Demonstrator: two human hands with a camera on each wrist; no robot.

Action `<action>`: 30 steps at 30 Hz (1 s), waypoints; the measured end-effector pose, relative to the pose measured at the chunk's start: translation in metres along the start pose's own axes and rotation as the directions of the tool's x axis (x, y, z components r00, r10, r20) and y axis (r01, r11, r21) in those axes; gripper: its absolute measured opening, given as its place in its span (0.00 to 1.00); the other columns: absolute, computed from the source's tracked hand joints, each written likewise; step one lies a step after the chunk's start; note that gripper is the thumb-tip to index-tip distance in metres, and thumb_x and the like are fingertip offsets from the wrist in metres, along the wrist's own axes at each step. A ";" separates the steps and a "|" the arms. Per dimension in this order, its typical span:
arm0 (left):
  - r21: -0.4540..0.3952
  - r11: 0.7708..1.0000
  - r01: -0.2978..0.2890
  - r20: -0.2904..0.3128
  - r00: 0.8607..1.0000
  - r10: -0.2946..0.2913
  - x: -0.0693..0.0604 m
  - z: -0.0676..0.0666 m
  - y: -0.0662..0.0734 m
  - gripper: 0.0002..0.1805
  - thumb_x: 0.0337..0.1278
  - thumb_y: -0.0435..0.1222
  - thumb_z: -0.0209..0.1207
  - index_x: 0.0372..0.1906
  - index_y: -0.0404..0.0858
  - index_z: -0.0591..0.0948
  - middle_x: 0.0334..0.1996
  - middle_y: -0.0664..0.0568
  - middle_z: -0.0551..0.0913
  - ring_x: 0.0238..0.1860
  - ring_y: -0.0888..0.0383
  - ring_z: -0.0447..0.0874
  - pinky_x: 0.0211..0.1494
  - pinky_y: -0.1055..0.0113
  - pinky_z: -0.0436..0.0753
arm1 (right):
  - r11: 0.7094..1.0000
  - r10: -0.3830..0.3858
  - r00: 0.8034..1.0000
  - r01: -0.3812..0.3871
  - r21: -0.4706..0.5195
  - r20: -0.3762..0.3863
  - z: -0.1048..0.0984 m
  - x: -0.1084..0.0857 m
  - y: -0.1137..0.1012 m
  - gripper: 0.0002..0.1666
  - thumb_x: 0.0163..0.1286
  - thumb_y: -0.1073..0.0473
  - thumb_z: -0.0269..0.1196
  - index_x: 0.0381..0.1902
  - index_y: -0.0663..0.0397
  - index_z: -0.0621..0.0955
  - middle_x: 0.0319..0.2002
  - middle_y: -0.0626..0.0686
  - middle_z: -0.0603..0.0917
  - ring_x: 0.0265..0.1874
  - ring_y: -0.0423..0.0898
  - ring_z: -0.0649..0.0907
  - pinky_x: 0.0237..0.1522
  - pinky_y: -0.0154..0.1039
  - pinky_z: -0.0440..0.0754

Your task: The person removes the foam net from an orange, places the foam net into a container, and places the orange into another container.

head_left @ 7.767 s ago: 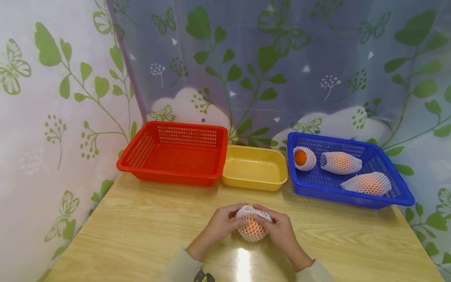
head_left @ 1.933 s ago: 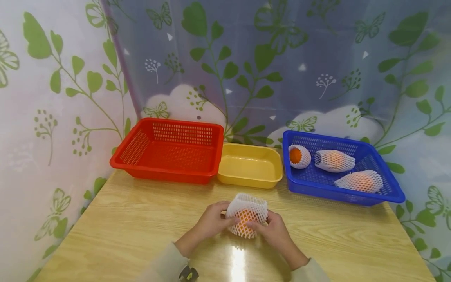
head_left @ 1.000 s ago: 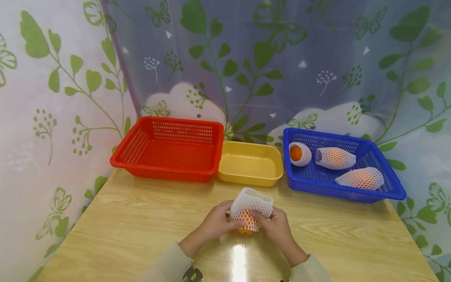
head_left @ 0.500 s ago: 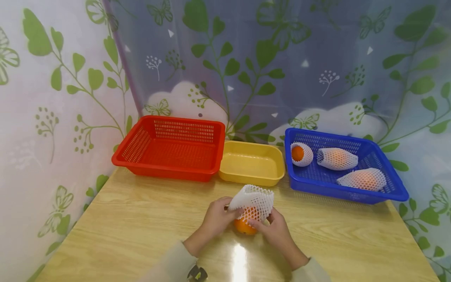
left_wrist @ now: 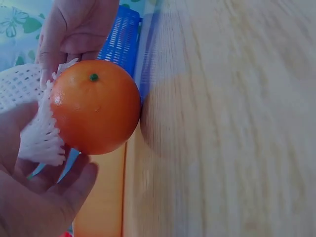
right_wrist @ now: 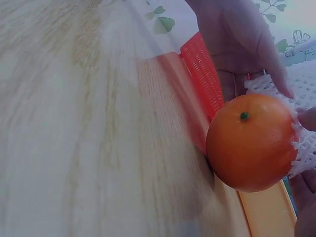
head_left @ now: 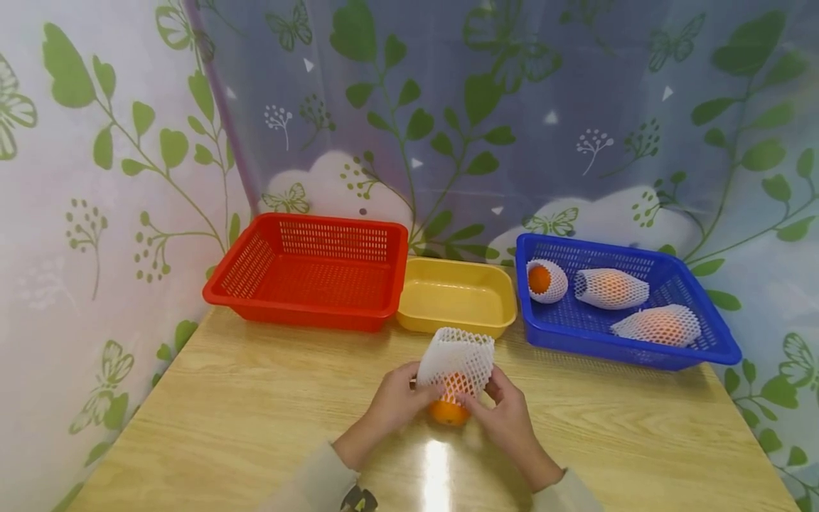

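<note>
Between the two hands an orange (head_left: 449, 413) pokes out of the near end of a white foam net sleeve (head_left: 456, 359). My left hand (head_left: 395, 400) pinches the sleeve on its left side, thumb in front and fingers behind. On the other side my right hand (head_left: 508, 419) pinches it the same way. Both wrist views show the orange (left_wrist: 96, 107) about half bare, its green stem end facing the cameras. In the right wrist view the foam net (right_wrist: 303, 118) covers the far part of the fruit. The upper part of the sleeve stands up loose above the orange.
A red basket (head_left: 301, 313) stands at the back left. Beside it is a yellow tray (head_left: 457, 327). At the right, a blue basket (head_left: 633, 359) holds three net-wrapped fruits, one of them an orange (head_left: 539, 279) showing at its sleeve's opening. Everything stands on a wooden table (head_left: 256, 398).
Earlier the net covered the orange almost wholly. The sleeve has been drawn upward and away, and the orange's near end has come out below it. Both hands still hold the sleeve.
</note>
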State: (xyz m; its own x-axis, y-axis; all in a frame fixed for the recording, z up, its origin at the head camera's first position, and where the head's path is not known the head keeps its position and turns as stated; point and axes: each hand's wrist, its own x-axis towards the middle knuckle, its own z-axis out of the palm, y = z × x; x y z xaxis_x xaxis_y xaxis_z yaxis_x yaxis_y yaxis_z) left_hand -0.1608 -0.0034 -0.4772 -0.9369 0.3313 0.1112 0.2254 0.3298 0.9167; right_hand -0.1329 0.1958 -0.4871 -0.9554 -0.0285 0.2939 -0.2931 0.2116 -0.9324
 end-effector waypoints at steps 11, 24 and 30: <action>0.031 0.999 -0.029 0.113 0.993 0.025 -0.001 0.011 -0.004 0.41 0.45 0.43 0.74 0.65 0.38 0.68 0.55 0.53 0.78 0.55 0.57 0.76 0.61 0.57 0.75 | 0.996 -0.018 0.996 0.011 -0.086 -0.084 0.003 0.004 -0.002 0.22 0.53 0.70 0.73 0.48 0.66 0.82 0.46 0.59 0.86 0.46 0.41 0.84 0.49 0.32 0.81; 0.099 0.995 -0.003 0.118 0.993 -0.009 0.000 0.010 0.002 0.40 0.48 0.43 0.73 0.65 0.37 0.69 0.57 0.48 0.78 0.53 0.51 0.77 0.57 0.56 0.78 | 0.976 -0.100 0.960 0.044 -0.212 -0.261 0.001 0.025 -0.015 0.11 0.58 0.66 0.72 0.38 0.65 0.84 0.29 0.57 0.86 0.24 0.36 0.78 0.26 0.26 0.78; 0.206 0.975 -0.087 0.130 0.990 0.061 -0.001 0.009 0.002 0.38 0.49 0.44 0.72 0.64 0.33 0.72 0.60 0.44 0.76 0.56 0.49 0.77 0.57 0.55 0.78 | 0.986 -0.058 0.958 0.010 -0.169 -0.281 -0.004 0.043 -0.022 0.13 0.59 0.69 0.70 0.41 0.69 0.82 0.33 0.62 0.85 0.22 0.35 0.75 0.23 0.24 0.75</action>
State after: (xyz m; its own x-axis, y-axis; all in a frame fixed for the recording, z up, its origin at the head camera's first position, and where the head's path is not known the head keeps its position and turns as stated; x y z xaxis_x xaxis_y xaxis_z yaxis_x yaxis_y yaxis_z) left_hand -0.1574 0.0046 -0.4792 -0.8789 0.4628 0.1157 0.3561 0.4749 0.8048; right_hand -0.1672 0.1935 -0.4536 -0.8882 0.2354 0.3946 -0.2922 0.3733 -0.8805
